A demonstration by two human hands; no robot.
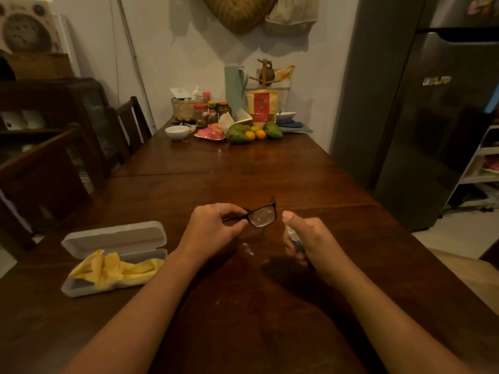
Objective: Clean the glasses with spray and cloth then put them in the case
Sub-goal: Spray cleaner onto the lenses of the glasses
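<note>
two hands meet low over the table [243,168]; the left hand [216,228] pinches the glasses [262,216] by the frame, one lens jutting right, long axis running left to right and rising a little; the right hand [307,238] curls round the spray bottle [292,233], a fingertip on top, just beside that lens with nothing between; the yellow cloth [116,269] lies in the open case [116,238], well left, nearer the left hand; food clutter sits far back.

glasses [262,216] held aloft | spray bottle [293,234] gripped | yellow cloth [116,269] in open case [113,236]
</note>
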